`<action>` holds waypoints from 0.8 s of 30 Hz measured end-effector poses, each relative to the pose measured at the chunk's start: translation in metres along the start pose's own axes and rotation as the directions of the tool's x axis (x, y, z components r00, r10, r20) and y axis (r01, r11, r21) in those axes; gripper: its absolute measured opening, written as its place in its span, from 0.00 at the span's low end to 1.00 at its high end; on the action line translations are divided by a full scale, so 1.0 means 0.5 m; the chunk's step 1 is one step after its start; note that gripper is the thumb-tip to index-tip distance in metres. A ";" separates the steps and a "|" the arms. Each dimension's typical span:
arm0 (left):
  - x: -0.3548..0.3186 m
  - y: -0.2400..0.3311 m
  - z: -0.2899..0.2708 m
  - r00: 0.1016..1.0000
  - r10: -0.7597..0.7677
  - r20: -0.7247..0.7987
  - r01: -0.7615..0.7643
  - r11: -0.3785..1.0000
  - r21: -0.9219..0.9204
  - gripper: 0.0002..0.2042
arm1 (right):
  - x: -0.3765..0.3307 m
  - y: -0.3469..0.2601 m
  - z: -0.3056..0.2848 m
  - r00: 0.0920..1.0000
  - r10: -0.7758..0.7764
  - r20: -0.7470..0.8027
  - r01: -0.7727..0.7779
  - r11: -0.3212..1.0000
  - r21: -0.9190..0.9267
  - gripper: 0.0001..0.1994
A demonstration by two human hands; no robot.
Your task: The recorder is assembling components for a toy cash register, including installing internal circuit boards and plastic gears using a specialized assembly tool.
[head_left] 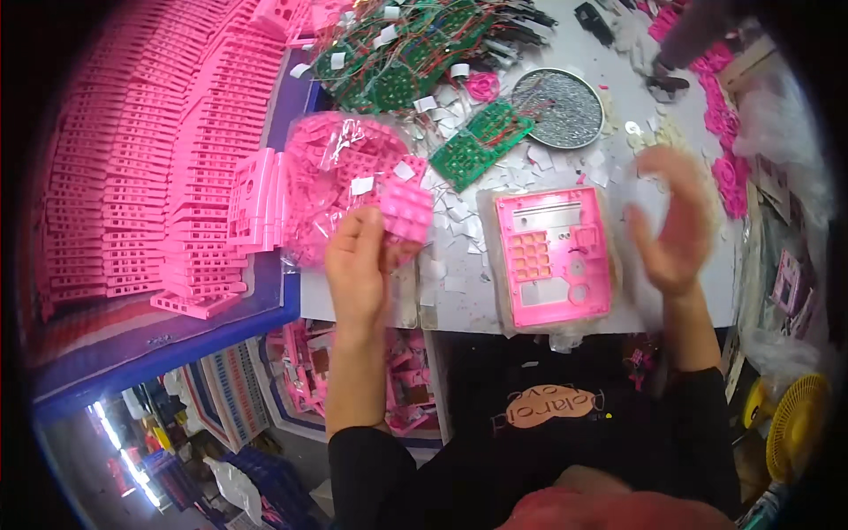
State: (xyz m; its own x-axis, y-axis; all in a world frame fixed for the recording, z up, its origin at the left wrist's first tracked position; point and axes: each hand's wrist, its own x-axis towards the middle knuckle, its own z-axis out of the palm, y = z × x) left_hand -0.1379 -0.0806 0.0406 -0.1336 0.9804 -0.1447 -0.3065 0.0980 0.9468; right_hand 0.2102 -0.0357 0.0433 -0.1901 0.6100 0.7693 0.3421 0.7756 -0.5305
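A small pink keypad piece with raised square buttons is pinched in the fingers of my left hand. Behind it lies a clear plastic bag full of similar pink pieces. In front of me, a pink plastic casing rests on a padded block, its inside facing up. A grid of square holes and several round and rectangular openings show in it. My right hand, smeared by motion, is raised to the right of the casing. Its thumb and fingers are curved apart with nothing visible between them.
Stacked pink casings fill the left side. Green circuit boards with wires are heaped at the back; a single board lies nearer. Beside it stands a round dish of small metal parts. A dark tool stands out at the upper right.
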 end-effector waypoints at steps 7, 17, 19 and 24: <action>-0.091 -0.066 0.073 0.943 -0.281 0.179 0.326 0.889 -0.322 0.09 | -0.023 -0.068 0.112 0.946 -0.074 0.315 0.059 0.997 0.056 0.24; -0.196 -0.117 0.089 0.971 -0.075 0.227 -0.014 0.930 0.366 0.06 | -0.054 -0.119 0.045 0.789 0.140 0.598 -0.360 0.894 0.266 0.08; -0.190 -0.122 0.093 0.913 0.251 0.322 -0.396 0.736 0.549 0.07 | -0.044 -0.111 0.039 0.651 0.353 0.672 -0.579 0.803 0.139 0.06; -0.126 -0.158 0.126 0.778 0.380 0.501 -0.628 0.443 0.640 0.13 | -0.088 -0.008 0.129 0.806 0.312 0.503 -0.366 0.931 0.010 0.06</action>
State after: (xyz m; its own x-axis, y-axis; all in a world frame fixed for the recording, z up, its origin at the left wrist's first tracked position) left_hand -0.0458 -0.1394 -0.0071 0.2513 0.8854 0.3911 0.5509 -0.4631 0.6943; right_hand 0.1578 -0.0553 -0.0114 -0.5096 0.8152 0.2754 0.3790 0.5000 -0.7787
